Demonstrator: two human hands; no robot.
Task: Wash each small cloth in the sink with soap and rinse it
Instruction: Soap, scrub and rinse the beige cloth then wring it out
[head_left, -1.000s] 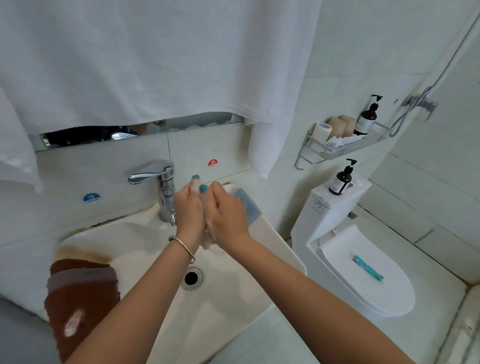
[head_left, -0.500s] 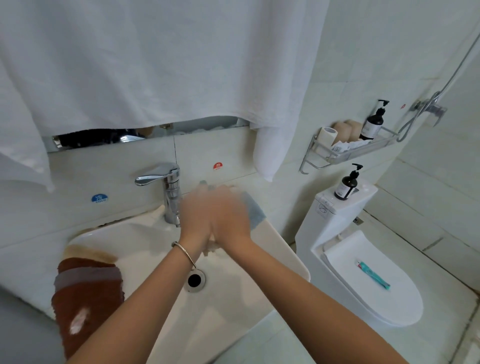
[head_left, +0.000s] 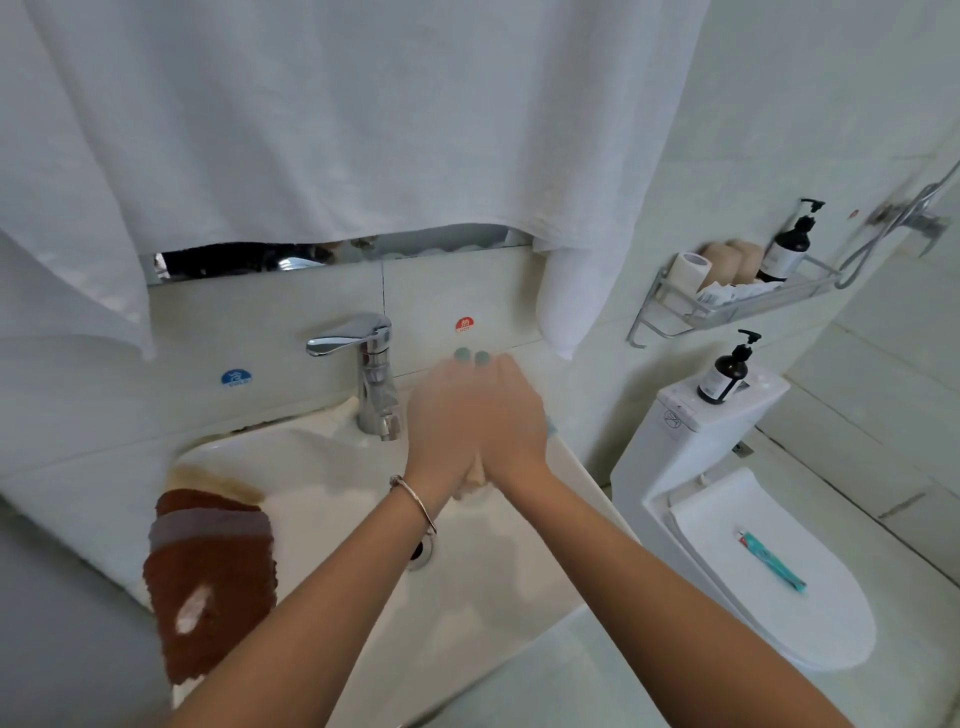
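My left hand (head_left: 441, 426) and my right hand (head_left: 506, 421) are pressed together over the white sink (head_left: 498, 577), just right of the chrome faucet (head_left: 375, 379). Between them they hold a small pale cloth (head_left: 470, 480), of which only a lump shows below the palms. Motion blurs both hands. Two green nails point up at the top. A blue cloth (head_left: 550, 428) on the sink's right rim shows only as a sliver behind my right hand. A brown cloth with a grey stripe (head_left: 208, 582) hangs over the left rim.
The drain (head_left: 422, 552) lies under my left wrist. A big white towel (head_left: 337, 130) hangs over the mirror. Right of the sink stands a toilet (head_left: 753, 545) with a soap pump bottle (head_left: 724, 374) on its tank and a teal tube (head_left: 771, 561) on its lid. A wall shelf (head_left: 737, 304) carries toiletries.
Both hands keep rubbing together on the pale cloth at the same spot by the faucet. My right hand has slid further over the blue cloth, hiding most of it.
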